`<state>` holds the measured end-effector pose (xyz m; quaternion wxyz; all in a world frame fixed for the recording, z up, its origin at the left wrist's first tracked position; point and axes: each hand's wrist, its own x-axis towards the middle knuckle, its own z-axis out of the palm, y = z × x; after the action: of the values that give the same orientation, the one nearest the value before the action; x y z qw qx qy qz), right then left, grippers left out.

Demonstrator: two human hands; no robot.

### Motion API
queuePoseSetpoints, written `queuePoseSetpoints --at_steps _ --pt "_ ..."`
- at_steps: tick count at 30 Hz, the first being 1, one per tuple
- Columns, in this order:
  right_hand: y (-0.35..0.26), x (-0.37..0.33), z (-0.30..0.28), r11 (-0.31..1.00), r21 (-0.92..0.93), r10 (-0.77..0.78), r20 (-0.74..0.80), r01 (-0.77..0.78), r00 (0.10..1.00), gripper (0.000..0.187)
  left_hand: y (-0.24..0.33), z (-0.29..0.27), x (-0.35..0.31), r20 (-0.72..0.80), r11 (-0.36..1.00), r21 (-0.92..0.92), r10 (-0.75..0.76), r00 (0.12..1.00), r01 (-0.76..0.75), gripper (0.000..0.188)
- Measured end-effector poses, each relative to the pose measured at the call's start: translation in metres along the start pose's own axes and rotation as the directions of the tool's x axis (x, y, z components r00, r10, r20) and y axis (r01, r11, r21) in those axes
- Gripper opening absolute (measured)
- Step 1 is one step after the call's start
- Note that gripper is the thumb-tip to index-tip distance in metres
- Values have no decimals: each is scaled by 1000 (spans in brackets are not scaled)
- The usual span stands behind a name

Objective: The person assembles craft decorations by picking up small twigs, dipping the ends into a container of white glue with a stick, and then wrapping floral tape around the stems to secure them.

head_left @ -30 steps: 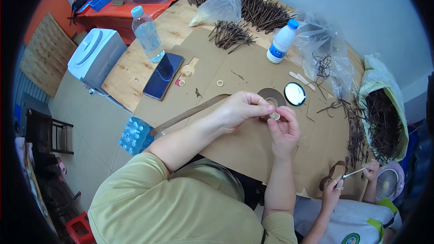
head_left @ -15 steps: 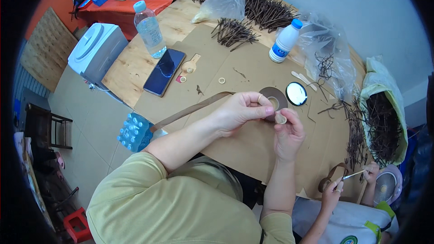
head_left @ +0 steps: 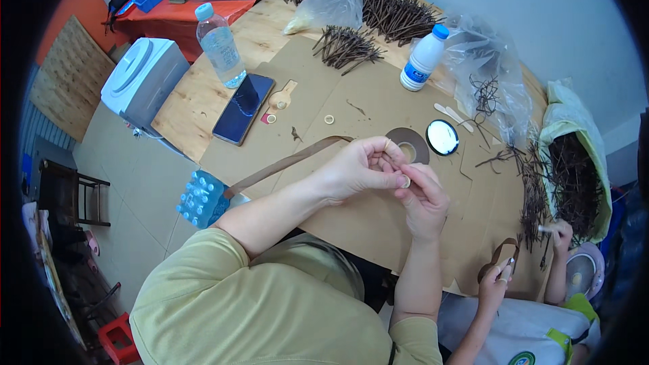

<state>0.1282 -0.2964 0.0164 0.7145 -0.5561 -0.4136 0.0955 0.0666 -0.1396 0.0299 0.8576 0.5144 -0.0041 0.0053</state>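
Note:
My left hand point(head_left: 368, 165) and my right hand point(head_left: 424, 203) meet over the cardboard. Between their closed fingertips is a small pale ring point(head_left: 405, 181), partly hidden by the fingers. Just beyond them lies a roll of brown tape point(head_left: 420, 143). A long brown strip point(head_left: 284, 162) runs across the cardboard past my left forearm. Similar small rings lie farther off, one alone point(head_left: 329, 119) and one point(head_left: 271, 119) near the phone point(head_left: 243, 108). A round dish of white paste point(head_left: 443, 138) sits right of the tape roll.
Brown twigs point(head_left: 348, 47) are piled at the back, with more in a sack point(head_left: 574, 176) at the right. A white bottle point(head_left: 424, 59) and a water bottle point(head_left: 222, 49) stand on the table. At lower right, another person's hands point(head_left: 495, 282) work beside a brown tape loop point(head_left: 503, 253).
My hands have drawn together, and the pale piece has moved left from my right fingertips to between both hands. The other person's far hand has moved up toward the twigs.

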Motion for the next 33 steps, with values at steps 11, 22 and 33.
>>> queuePoseSetpoints --at_steps 11,22,33 --pt "11 -1 -5 955 216 166 169 -201 972 41 -12 -2 0 174 689 487 526 833 -537 21" --pt "20 -5 10 957 -263 -172 -170 124 970 26 -37 -2 11 -198 911 -114 369 908 -395 14" --pt "10 1 16 687 -671 -452 -96 277 887 18 -50 3 11 -193 879 36 473 860 -475 13"
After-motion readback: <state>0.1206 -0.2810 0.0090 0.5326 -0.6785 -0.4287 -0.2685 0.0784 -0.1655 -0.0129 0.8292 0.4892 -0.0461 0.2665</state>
